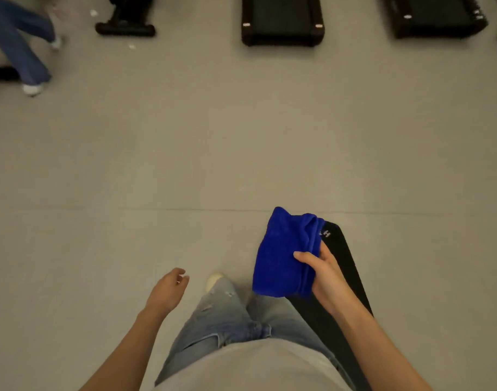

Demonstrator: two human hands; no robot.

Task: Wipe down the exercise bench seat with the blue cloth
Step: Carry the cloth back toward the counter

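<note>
Here, blue cloth (281,258) in right hand's (323,275) grip

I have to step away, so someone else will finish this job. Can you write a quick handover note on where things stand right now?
Right hand: gripping the folded blue cloth, held up in front of the body.
Left hand: empty, fingers loosely curled, hanging free.
Bench seat: the long black pad to the right of the legs, running under the right hand and arm. Whether the cloth touches it cannot be told.
Done: cloth picked up and in hand.
Left: lay the cloth on the pad and wipe along its whole length.
Note: another person is walking past at far left.
</note>
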